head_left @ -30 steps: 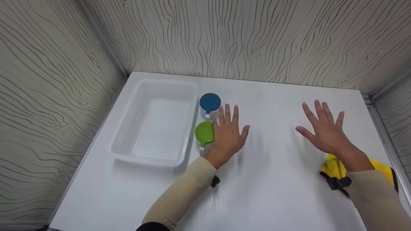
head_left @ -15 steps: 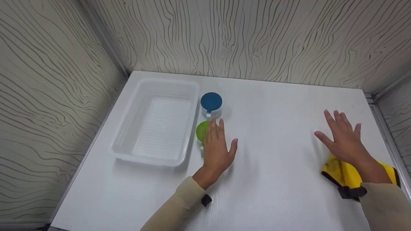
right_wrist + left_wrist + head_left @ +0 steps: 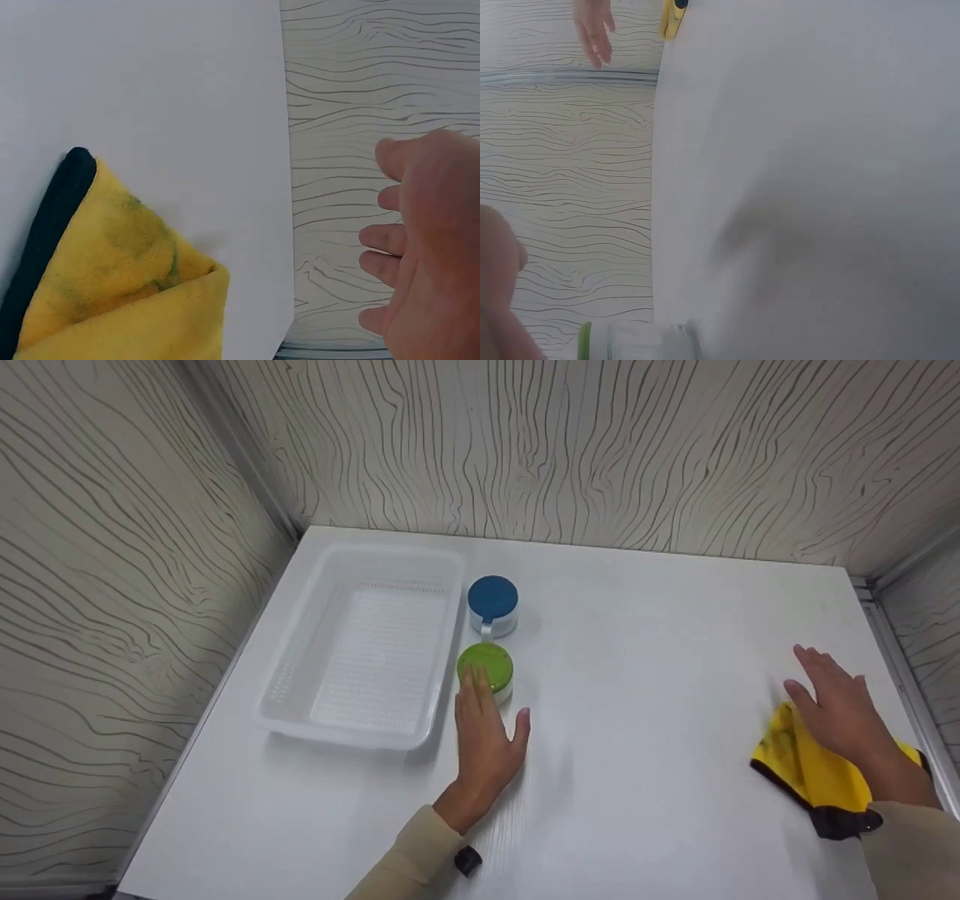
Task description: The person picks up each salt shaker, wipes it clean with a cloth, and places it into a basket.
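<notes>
The left hand (image 3: 484, 742) hovers with straight fingers at the near side of a jar with a green lid (image 3: 491, 660); its fingertips overlap the lid, and contact cannot be told. Just behind stands a cup with a blue lid (image 3: 493, 598), its handle toward the green one. The right hand (image 3: 844, 712), fingers extended, is above a yellow cloth (image 3: 814, 769) with dark edging and holds nothing. In the right wrist view the cloth (image 3: 135, 262) lies folded beside the hand (image 3: 442, 247). The left wrist view shows part of the green-lidded jar (image 3: 645, 341) at the bottom.
A white perforated basket (image 3: 375, 660) stands left of the two lidded containers, with nothing in it. The white table (image 3: 637, 780) is bordered by patterned walls at the back, left and right.
The left hand has moved toward the near left, uncovering more of the green lid. The right hand has moved right and nearer, over the cloth. The fingers of both hands are closer together.
</notes>
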### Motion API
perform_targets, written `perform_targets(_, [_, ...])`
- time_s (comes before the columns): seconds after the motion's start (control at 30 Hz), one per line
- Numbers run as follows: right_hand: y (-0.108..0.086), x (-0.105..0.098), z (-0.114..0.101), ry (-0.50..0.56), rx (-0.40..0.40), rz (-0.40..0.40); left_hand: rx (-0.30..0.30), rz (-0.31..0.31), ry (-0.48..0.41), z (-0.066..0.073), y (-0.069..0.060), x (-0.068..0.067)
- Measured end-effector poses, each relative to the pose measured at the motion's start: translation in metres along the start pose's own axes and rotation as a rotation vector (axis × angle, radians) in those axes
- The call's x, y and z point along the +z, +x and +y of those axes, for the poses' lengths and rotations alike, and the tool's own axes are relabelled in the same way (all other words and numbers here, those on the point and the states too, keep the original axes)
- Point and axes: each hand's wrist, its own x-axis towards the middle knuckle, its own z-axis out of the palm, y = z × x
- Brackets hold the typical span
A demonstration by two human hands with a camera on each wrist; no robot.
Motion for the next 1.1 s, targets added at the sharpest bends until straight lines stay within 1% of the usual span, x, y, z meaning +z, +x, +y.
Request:
perform_targets(0.07, [-0.003, 0.001, 0.008, 0.009, 0.01, -0.002, -0.016, 0.032, -0.053, -0.003, -0.004, 0.003])
perform_targets(0.13, [-0.007, 0.001, 0.017, 0.014, 0.027, -0.007, -0.051, 0.045, -0.128, -0.006, -0.006, 0.004])
perform_targets(0.3, [-0.015, 0.004, 0.037, 0.015, 0.087, -0.045, -0.163, 0.065, -0.408, -0.012, -0.005, 0.005])
perform_targets(0.37, [-0.018, 0.006, 0.044, 0.018, 0.112, -0.072, -0.199, 0.068, -0.482, -0.014, -0.004, 0.006])
perform_targets(0.4, [-0.02, 0.007, 0.047, 0.021, 0.126, -0.086, -0.208, 0.072, -0.504, -0.016, -0.003, 0.007])
perform_targets(0.5, [-0.024, 0.01, 0.056, 0.029, 0.164, -0.121, -0.237, 0.082, -0.547, -0.022, -0.003, 0.012])
perform_targets(0.57, [-0.026, 0.013, 0.061, 0.03, 0.186, -0.142, -0.257, 0.077, -0.592, -0.025, -0.003, 0.015])
perform_targets(0.67, [-0.028, 0.016, 0.067, 0.022, 0.211, -0.163, -0.284, 0.051, -0.649, -0.03, -0.004, 0.018])
perform_targets(0.73, [-0.03, 0.019, 0.069, 0.013, 0.225, -0.167, -0.286, 0.032, -0.668, -0.032, -0.004, 0.02])
perform_targets(0.8, [-0.032, 0.02, 0.071, 0.001, 0.235, -0.17, -0.284, 0.026, -0.652, -0.034, -0.004, 0.022])
perform_targets(0.9, [-0.033, 0.022, 0.072, -0.011, 0.24, -0.176, -0.287, 0.043, -0.631, -0.037, -0.004, 0.024])
perform_targets(0.97, [-0.033, 0.024, 0.072, -0.011, 0.241, -0.181, -0.291, 0.067, -0.625, -0.039, -0.004, 0.024])
perform_targets(1.1, [-0.033, 0.025, 0.071, -0.016, 0.24, -0.18, -0.272, 0.124, -0.632, -0.042, -0.003, 0.024])
